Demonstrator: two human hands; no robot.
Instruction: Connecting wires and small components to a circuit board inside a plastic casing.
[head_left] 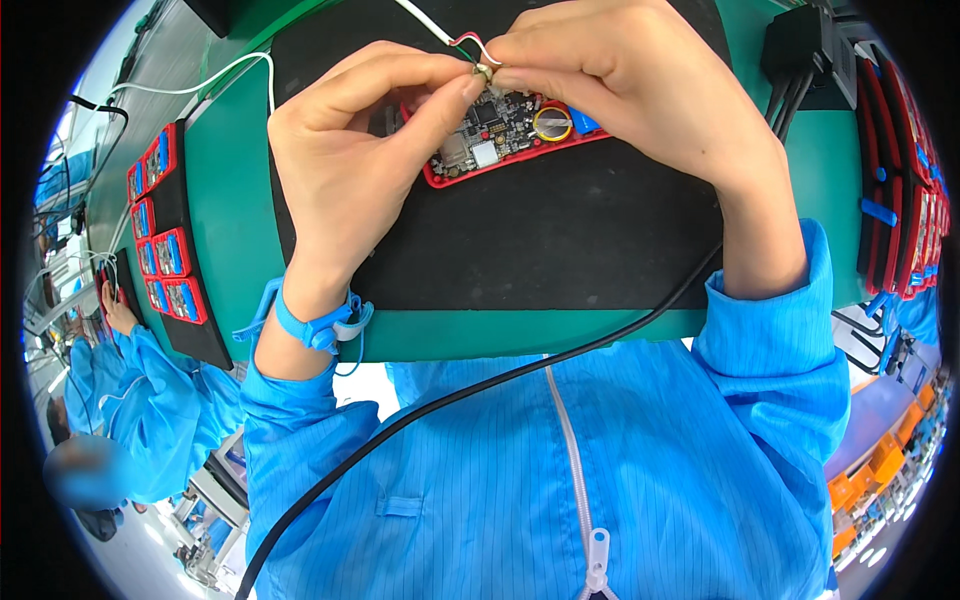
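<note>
Over a circuit board (490,120) in a red frame (530,155), my two hands meet fingertip to fingertip. Thumb and forefinger of my left hand (340,160) pinch a small pale connector (485,72) at the board's far edge. From the other side, my right hand (650,90) closes its thumb and forefinger at the same connector, where thin wires (468,40) run in from a white cable (424,20). My fingers partly hide the connector, and I cannot tell whether it is seated. The board carries a round coin cell (552,122). A blue strap (325,328) circles my left wrist.
A black mat (540,250) covers part of the green table (230,200). Red-framed boards stand in a tray (195,340) at left and in stacks (905,180) at right. A black cable (480,383) crosses before me. A co-worker's blue sleeve (165,400) shows at left.
</note>
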